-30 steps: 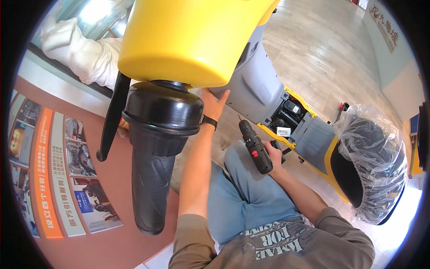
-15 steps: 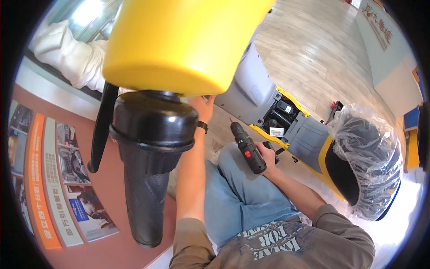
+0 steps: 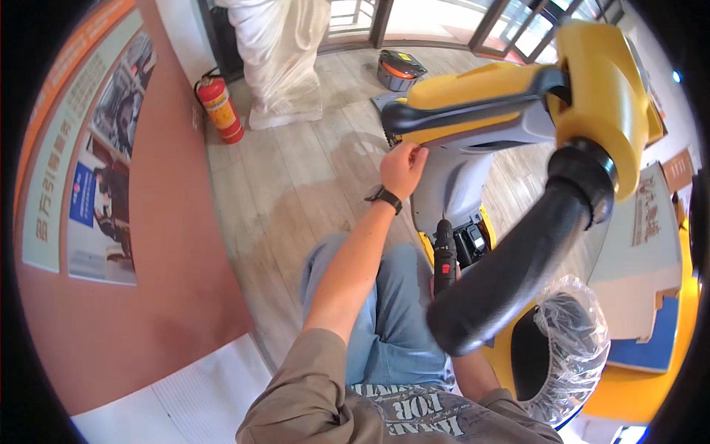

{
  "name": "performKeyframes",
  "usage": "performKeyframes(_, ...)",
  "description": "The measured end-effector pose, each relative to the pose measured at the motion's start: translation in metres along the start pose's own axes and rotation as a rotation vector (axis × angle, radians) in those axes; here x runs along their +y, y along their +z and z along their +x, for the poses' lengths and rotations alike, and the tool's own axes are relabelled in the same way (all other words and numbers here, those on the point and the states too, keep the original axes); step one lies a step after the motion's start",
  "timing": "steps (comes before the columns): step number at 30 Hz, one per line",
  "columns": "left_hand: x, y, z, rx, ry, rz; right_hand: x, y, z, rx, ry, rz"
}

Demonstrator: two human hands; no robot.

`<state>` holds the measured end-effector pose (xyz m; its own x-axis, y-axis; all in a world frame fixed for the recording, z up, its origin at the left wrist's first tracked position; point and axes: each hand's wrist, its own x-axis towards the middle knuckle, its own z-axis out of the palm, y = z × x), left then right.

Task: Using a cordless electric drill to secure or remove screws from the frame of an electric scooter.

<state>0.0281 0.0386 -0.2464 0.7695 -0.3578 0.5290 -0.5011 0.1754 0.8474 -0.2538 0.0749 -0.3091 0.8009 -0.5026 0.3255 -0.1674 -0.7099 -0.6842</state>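
Observation:
A yellow and grey scooter (image 3: 444, 181) stands ahead of me and to the right. My left hand (image 3: 403, 169) is raised against the lower edge of its yellow front, fingers curled together. Anything between those fingers is too small to make out. My right hand (image 3: 433, 287) grips a black cordless drill (image 3: 444, 255), its bit toward the scooter's grey front panel. The black handlebar grip (image 3: 525, 255) hides most of that hand. Beside the drill, an open compartment (image 3: 470, 243) in the scooter's floor shows black parts.
Clear plastic covers the scooter's seat (image 3: 573, 348). A brake lever (image 3: 473, 111) crosses above my left hand. On the left are a red-brown display board (image 3: 174, 296) and a fire extinguisher (image 3: 220, 109). Farther off stand a white draped figure (image 3: 285, 66) and a lidded box (image 3: 400, 72).
My view has swung, so the handlebar grip now appears on the right instead of the left. My left hand has come out from behind the handlebar; the grip now covers most of my right hand.

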Motion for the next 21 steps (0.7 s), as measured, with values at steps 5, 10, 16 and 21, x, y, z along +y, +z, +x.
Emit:
performKeyframes(5, 0.001, -0.013, 0.010, 0.043, 0.080, 0.149, -0.001, 0.013, 0.000, 0.382, 0.465, 0.379)
performKeyframes(10, -0.002, -0.019, 0.020, 0.040, 0.125, 0.266, 0.005, 0.017, 0.004, 0.333, 0.215, -0.117)
performKeyframes(16, 0.001, -0.020, 0.028, 0.114, 0.241, 0.316, 0.003, 0.016, 0.005, 0.283, 0.294, -0.079)
performKeyframes(21, 0.004, -0.022, 0.029, 0.109, 0.206, 0.312, 0.002, 0.014, 0.005, 0.308, 0.290, -0.073)
